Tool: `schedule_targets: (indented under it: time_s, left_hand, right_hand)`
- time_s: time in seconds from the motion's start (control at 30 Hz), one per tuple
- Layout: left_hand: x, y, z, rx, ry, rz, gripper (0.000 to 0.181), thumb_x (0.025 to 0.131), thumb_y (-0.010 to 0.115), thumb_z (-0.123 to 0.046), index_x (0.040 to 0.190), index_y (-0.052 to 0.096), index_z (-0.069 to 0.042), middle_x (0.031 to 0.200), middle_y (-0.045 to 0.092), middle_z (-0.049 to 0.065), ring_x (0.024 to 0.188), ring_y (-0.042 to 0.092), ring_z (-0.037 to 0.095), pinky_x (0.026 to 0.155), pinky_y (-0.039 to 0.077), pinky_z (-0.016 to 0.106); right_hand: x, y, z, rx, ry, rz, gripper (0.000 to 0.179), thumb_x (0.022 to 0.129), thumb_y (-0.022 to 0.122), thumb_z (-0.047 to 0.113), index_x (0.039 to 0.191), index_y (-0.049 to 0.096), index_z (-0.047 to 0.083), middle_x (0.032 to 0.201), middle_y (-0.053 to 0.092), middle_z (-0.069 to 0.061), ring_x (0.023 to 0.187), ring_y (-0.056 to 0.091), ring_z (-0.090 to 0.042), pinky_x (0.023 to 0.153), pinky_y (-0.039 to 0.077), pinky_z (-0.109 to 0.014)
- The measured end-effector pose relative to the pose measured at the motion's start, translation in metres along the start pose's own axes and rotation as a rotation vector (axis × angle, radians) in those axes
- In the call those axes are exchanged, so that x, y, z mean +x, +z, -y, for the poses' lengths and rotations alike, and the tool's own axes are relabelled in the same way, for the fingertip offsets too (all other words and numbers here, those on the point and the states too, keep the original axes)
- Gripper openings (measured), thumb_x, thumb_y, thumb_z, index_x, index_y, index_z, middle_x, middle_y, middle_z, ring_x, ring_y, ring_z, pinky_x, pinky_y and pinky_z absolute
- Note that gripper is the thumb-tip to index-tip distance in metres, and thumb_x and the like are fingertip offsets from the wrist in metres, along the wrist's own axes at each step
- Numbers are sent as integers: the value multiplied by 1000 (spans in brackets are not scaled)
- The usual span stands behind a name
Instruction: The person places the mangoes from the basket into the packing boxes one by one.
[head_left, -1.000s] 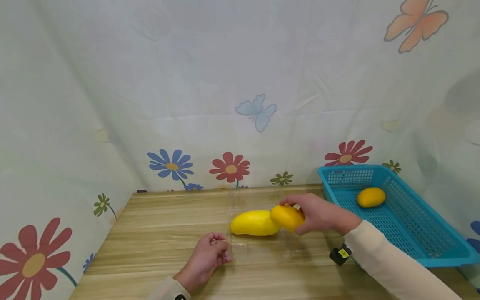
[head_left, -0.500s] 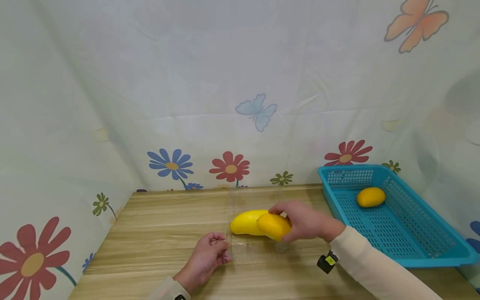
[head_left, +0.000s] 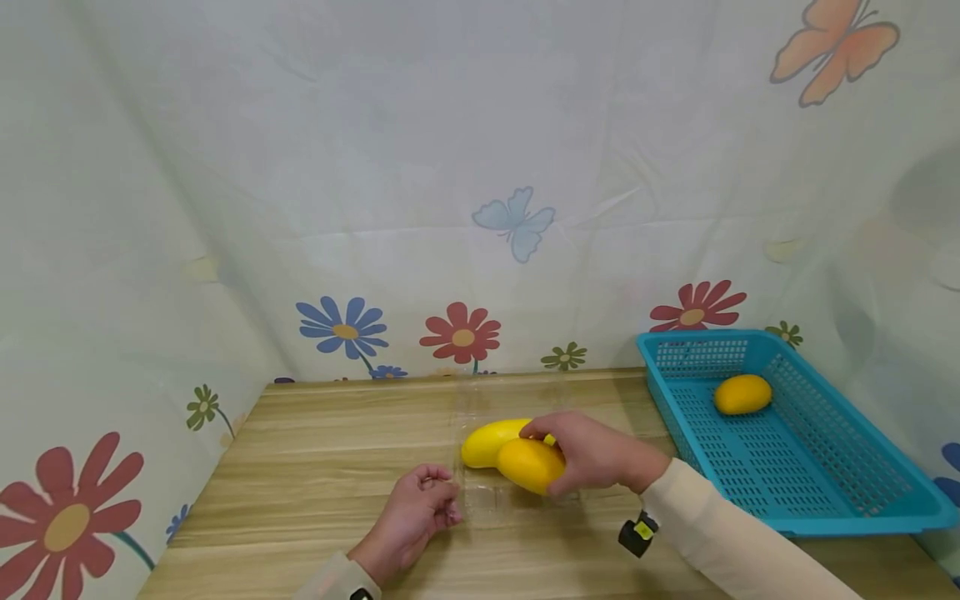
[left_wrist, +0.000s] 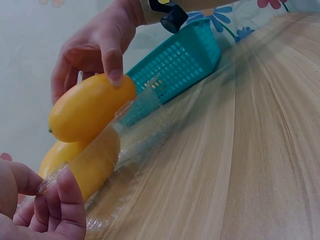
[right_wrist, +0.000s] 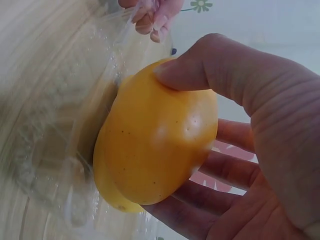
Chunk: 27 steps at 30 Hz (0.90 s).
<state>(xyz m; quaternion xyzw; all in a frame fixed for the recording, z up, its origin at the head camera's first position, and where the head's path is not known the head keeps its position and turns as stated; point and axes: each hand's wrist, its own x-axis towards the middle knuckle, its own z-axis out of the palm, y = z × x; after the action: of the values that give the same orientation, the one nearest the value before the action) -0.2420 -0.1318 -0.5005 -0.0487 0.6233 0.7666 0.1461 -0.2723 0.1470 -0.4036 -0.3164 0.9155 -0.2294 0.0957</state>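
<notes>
My right hand grips an orange-yellow mango with the thumb on one side and the fingers round the other. Beneath and behind it, a longer, brighter yellow mango lies in a clear plastic box; the held mango partly covers it. Whether the two fruits touch I cannot tell. The thumb and fingers of my left hand pinch the near left edge of the box. In the right wrist view, small dark specks dot the held mango.
On the right of the wood-grain table stands a blue perforated basket, with one more mango at its far end. A pale curtain printed with flowers and butterflies hangs behind and at the sides.
My right hand has carried the held mango left and slightly nearer, from the right end of the bright yellow mango to in front of it. My left hand has stayed at the box edge.
</notes>
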Motion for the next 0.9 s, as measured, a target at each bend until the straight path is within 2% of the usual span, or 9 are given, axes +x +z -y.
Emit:
schedule_targets:
  time_s: [0.17, 0.5, 0.77, 0.9]
  left_hand:
    - [0, 1, 0, -4, 3, 6, 22, 95, 59, 1, 114, 47, 0, 76, 56, -4, 67, 56, 12, 67, 60, 29]
    - [1, 1, -1, 2, -1, 23, 24, 95, 59, 0, 115, 46, 2, 78, 58, -4, 66, 57, 10, 67, 60, 26]
    - [1, -1, -2, 0, -14, 25, 24, 96, 60, -2, 115, 47, 1, 79, 59, -3, 66, 57, 11, 68, 60, 27]
    - [0, -1, -2, 3, -19, 27, 23, 97, 61, -4, 115, 47, 0, 79, 59, -3, 66, 57, 10, 68, 60, 27]
  right_hand:
    - [4, 4, 4, 2, -6, 8, 69, 71, 89, 21, 134, 62, 11, 125, 68, 1, 104, 58, -13, 97, 57, -35]
    - [11, 16, 9, -1, -33, 19, 69, 72, 89, 26, 135, 63, 13, 125, 69, 4, 101, 58, -9, 97, 56, -32]
    - [17, 22, 16, -57, -65, 37, 70, 71, 88, 27, 136, 64, 14, 121, 69, 5, 97, 56, -6, 95, 54, -28]
    - [19, 23, 20, -69, -67, 39, 69, 73, 88, 27, 136, 64, 13, 124, 70, 4, 100, 58, -6, 99, 55, -30]
